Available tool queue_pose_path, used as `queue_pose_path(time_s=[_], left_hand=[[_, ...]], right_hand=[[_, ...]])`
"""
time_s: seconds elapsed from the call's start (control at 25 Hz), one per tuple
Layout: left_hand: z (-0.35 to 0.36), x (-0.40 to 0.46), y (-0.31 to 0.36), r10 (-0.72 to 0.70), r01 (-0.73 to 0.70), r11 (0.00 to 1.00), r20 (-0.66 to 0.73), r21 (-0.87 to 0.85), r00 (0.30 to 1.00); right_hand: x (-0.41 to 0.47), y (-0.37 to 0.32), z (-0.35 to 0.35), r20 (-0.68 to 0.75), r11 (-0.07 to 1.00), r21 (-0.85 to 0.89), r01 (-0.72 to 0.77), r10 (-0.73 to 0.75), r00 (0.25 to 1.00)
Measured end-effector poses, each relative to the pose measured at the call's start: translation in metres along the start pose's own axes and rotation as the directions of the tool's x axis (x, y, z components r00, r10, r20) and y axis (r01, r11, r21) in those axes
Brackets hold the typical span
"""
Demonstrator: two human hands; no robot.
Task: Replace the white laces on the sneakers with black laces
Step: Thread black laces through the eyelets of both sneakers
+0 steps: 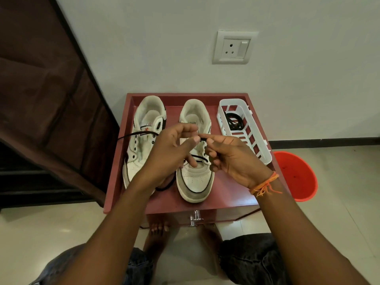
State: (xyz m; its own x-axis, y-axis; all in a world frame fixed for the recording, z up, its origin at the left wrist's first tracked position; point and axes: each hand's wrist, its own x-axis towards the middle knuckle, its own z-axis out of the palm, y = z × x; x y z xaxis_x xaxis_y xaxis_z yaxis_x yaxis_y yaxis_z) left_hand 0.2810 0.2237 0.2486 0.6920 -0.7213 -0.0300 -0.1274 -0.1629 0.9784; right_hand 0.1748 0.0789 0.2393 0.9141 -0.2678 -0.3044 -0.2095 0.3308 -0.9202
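Observation:
Two white sneakers stand side by side on a small maroon table (226,200), toes toward me. The left sneaker (141,140) has a black lace crossing its upper eyelets and trailing off to the left. The right sneaker (195,182) has a black lace (198,157) threaded across its lowest eyelets. My left hand (174,149) and my right hand (230,157) hover above the right sneaker and together pinch the tip of that black lace between thumb and fingers. Part of the lace loops out below my left wrist.
A white plastic basket (253,140) at the table's right side holds another coiled black lace (234,121). An orange bucket (296,175) stands on the floor to the right. A dark cloth wardrobe (47,99) fills the left. A wall socket (233,47) is above.

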Motion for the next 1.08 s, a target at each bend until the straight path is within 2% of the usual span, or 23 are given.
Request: queue_pose_path(time_s=[0.12, 0.2, 0.32, 0.4, 0.48, 0.64, 0.84, 1.08], left_hand=[[0.01, 0.002, -0.007, 0.21, -0.209, 0.963, 0.013, 0.17, 0.978], [0.009, 0.002, -0.013, 0.234, -0.241, 0.946, 0.06, 0.215, 0.97], [0.007, 0.007, -0.018, 0.135, -0.136, 0.969, 0.022, 0.205, 0.991], [0.005, 0.011, -0.018, 0.051, -0.049, 0.974, -0.002, 0.222, 0.999], [0.004, 0.014, -0.02, 0.029, -0.019, 0.965, -0.033, 0.26, 0.999], [0.003, 0.016, -0.024, 0.007, 0.008, 0.949, -0.048, 0.316, 0.999], [0.004, 0.019, -0.026, -0.063, 0.09, 0.956, -0.104, 0.279, 0.993], [0.003, 0.017, -0.025, -0.051, 0.06, 0.951, -0.038, 0.304, 0.998]], right_hand=[[0.0, 0.0, -0.004, 0.039, 0.993, -0.114, 0.025, -0.021, 0.999], [-0.001, 0.002, -0.008, 0.071, 0.988, -0.153, 0.014, -0.003, 0.998], [0.002, 0.006, -0.011, 0.017, 0.977, -0.213, -0.014, 0.019, 1.0], [0.006, 0.009, -0.011, -0.107, 0.98, -0.199, 0.011, -0.032, 0.994], [0.01, 0.011, -0.015, -0.207, 0.987, -0.151, 0.047, -0.078, 0.975], [0.016, 0.014, -0.013, -0.176, 0.992, -0.108, 0.066, -0.084, 0.981], [0.017, 0.013, -0.011, -0.11, 0.988, -0.116, 0.104, -0.117, 0.987], [0.022, 0.019, -0.007, -0.153, 0.98, -0.154, 0.128, -0.151, 0.977]])
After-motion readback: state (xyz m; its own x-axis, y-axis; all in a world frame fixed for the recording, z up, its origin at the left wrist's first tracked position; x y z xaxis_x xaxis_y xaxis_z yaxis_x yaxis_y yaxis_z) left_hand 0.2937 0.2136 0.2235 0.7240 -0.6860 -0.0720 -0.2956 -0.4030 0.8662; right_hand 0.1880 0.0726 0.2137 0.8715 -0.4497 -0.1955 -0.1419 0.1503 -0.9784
